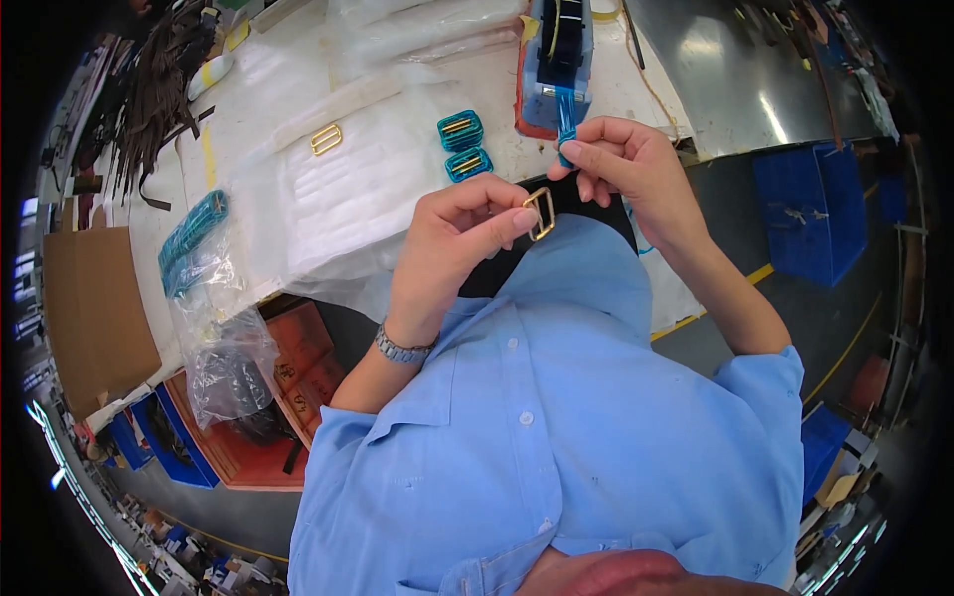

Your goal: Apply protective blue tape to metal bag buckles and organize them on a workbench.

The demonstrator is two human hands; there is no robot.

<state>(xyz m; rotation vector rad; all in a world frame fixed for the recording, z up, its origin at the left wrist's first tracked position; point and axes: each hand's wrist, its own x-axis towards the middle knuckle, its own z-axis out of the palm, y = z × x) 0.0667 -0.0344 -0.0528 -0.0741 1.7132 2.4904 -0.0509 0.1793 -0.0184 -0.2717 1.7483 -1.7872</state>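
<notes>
My left hand (459,236) pinches a rectangular gold slide buckle (538,215) by one side, between thumb and fingers. To its right, my right hand (628,167) is closed on the end of a strip of shiny teal tape (566,111). That strip runs down from a blue-grey tape dispenser (542,99) at the table's edge. The tape and the buckle are apart. Just beyond my left hand lie two buckles wrapped in teal film, the farther wrapped buckle (459,130) and the nearer wrapped buckle (468,164). One bare gold buckle (326,139) rests farther left on white padded sheeting (343,194).
A teal film-wrapped bundle (195,241) and a clear plastic bag (227,368) hang at the table's left edge. Dark brown straps (164,84) lie at the far left. Below stand an orange crate (303,368) and a cardboard sheet (94,308); a blue bin (810,214) is at right.
</notes>
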